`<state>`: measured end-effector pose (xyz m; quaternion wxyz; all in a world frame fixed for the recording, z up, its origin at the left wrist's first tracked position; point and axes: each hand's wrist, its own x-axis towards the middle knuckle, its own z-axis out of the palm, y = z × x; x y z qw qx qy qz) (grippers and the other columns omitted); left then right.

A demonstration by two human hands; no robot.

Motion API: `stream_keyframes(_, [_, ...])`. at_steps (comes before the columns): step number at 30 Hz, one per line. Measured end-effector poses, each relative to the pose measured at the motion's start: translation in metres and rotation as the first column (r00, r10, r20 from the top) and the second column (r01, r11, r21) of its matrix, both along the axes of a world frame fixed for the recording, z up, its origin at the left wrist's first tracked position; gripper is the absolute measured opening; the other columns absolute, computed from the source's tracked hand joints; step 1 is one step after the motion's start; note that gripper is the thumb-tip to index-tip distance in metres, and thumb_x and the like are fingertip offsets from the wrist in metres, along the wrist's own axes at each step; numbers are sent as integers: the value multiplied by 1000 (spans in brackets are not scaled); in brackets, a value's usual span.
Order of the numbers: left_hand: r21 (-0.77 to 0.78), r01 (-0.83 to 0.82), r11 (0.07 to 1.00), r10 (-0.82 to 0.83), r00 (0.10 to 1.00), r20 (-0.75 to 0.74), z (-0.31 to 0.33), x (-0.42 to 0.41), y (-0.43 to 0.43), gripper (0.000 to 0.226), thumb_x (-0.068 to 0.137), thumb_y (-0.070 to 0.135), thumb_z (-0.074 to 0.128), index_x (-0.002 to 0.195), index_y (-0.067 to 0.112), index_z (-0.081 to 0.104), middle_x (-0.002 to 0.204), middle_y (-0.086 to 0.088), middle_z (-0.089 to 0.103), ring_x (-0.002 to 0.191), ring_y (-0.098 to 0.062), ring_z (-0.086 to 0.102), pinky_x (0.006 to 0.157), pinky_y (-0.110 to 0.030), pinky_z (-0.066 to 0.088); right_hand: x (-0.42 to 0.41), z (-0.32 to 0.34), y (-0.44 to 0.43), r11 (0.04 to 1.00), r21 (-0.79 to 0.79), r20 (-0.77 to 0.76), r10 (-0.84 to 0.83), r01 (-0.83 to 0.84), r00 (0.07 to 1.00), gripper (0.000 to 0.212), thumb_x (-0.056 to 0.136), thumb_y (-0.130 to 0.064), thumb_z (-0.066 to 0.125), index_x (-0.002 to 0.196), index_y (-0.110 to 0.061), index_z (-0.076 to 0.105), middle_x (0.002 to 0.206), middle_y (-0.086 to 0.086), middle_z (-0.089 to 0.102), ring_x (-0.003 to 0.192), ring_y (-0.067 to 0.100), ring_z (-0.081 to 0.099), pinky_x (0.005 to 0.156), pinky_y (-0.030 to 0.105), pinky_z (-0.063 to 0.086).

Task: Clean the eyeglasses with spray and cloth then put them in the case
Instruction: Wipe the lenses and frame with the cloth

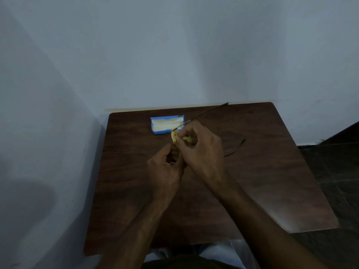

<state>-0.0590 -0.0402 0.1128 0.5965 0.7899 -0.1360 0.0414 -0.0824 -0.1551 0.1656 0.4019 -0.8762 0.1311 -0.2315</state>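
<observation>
Hands meet above the middle of a dark wooden table [252,181], close together and touching each other. The right hand [200,152] has its fingers curled, and its thumb and fingertips pinch a small yellow cloth [175,137] that is bunched against the eyeglasses [206,113]. The left hand [165,167] is just below it with its fingers curled inward. It appears to hold the front of the frame, but the light is dim and the grip itself is mostly hidden.

The eyeglasses are held in the air between the two hands, not lying on the table. The lenses are covered by the fingers and the cloth. One thin temple arm rises up and to the right, toward the far edge of the table. The other temple arm comes out on the right side of the right hand and bends down.

A blue case [167,125] lies open on the table just behind the hands, near the far edge, and its inside is pale. It is apart from the eyeglasses. A pale wall [174,55] stands behind the table and to its left, and a dark floor [340,171] is on the right.
</observation>
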Motion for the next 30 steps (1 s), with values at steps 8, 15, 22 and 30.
stream_keyframes(8, [5, 24, 1000, -24, 998, 50, 2, -6, -2, 8, 92, 10, 80, 87, 14, 75, 74, 8, 73, 67, -11, 72, 60, -36, 59, 3, 2, 0, 998, -16, -20, -68, 67, 998, 13, 87, -21, 77, 97, -22, 67, 96, -9, 69, 94, 7, 58, 70, 21, 46])
stream_keyframes(15, [16, 48, 999, -49, 995, 91, 3, -3, 4, 5, 92, 11, 81, 92, 14, 76, 77, 9, 74, 69, -9, 72, 61, -32, 59, -3, -2, 1, 992, -117, 13, -49, 50, 999, 14, 86, -17, 77, 93, -19, 65, 92, -6, 68, 93, 9, 54, 65, 12, 35])
stream_keyframes(22, [39, 16, 999, -21, 991, 134, -1, 4, 8, 4, 88, 13, 80, 90, 11, 76, 75, 7, 73, 65, -12, 69, 58, -42, 56, -10, -4, 4, 991, -132, 99, 33, -20, 995, 19, 80, -8, 77, 93, -16, 65, 91, -7, 66, 91, 14, 57, 65, 32, 50])
stream_keyframes(30, [-59, -24, 998, 23, 999, -26, 1, 6, 7, 11, 95, 23, 78, 96, 12, 79, 80, 5, 78, 73, -13, 76, 64, -47, 65, -13, 5, 3, 996, -56, 64, -62, 66, 996, 11, 88, -23, 76, 94, -24, 68, 92, -10, 69, 86, 5, 60, 69, 24, 49])
